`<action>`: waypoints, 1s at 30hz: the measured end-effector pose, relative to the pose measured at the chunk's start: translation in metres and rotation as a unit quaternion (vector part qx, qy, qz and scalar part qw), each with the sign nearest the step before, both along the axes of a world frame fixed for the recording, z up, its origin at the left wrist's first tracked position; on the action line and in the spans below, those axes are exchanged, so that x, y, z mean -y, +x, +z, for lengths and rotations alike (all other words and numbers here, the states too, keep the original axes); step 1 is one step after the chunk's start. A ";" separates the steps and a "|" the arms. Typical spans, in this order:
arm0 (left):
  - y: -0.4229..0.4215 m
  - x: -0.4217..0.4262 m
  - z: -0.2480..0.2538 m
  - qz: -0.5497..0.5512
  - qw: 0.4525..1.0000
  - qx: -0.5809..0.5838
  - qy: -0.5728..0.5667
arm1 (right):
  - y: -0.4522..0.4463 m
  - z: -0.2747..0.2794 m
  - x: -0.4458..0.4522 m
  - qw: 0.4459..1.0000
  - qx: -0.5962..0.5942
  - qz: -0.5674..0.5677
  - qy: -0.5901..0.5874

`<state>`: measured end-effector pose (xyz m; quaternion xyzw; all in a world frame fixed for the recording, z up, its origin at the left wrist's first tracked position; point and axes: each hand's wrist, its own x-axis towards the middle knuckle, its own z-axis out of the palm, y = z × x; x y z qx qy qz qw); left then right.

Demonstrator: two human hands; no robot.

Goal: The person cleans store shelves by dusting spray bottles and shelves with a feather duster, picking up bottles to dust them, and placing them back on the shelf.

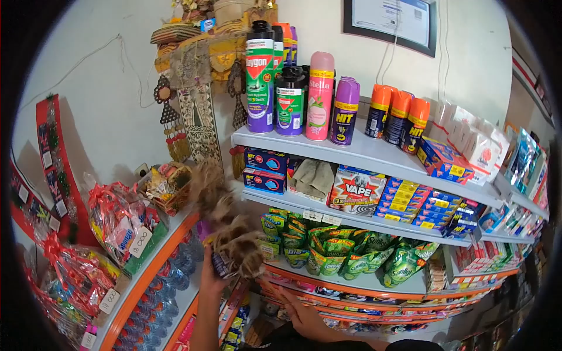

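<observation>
My left hand [214,278] is wrapped round a spray can [221,264] with a dark label and a purple top, held upright left of the shelves. A brown feather duster [237,243] covers much of the can, its feathers smeared by motion. My right hand [301,316], lower and further right, is closed at the lower end of the duster; its handle is mostly hidden. On the top shelf [363,157] stand a tall green-and-purple Baygon can [260,82], a shorter Baygon can [290,102], a pink Stella can [320,99] and a purple HIT can [345,114].
Orange-capped HIT cans [400,111] stand further right. Below are a Vape box [357,190], a grey cloth [313,177] and green Sunlight pouches [404,263]. Wrapped gift baskets [120,222] and bottled water [155,304] sit on the left rack. A woven ornament [199,117] hangs on the wall.
</observation>
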<state>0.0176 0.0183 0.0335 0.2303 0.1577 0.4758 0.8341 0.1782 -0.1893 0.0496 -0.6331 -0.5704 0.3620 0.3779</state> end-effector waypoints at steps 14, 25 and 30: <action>0.004 0.007 0.003 0.049 0.995 -0.068 -0.045 | -0.003 -0.033 0.011 0.999 0.020 0.019 -0.023; 0.005 0.008 0.014 -0.001 1.000 0.005 -0.029 | -0.005 -0.034 0.014 0.999 -0.028 0.002 0.037; -0.001 -0.005 -0.008 0.054 0.994 -0.091 0.008 | -0.002 -0.040 0.015 1.000 -0.009 0.027 -0.010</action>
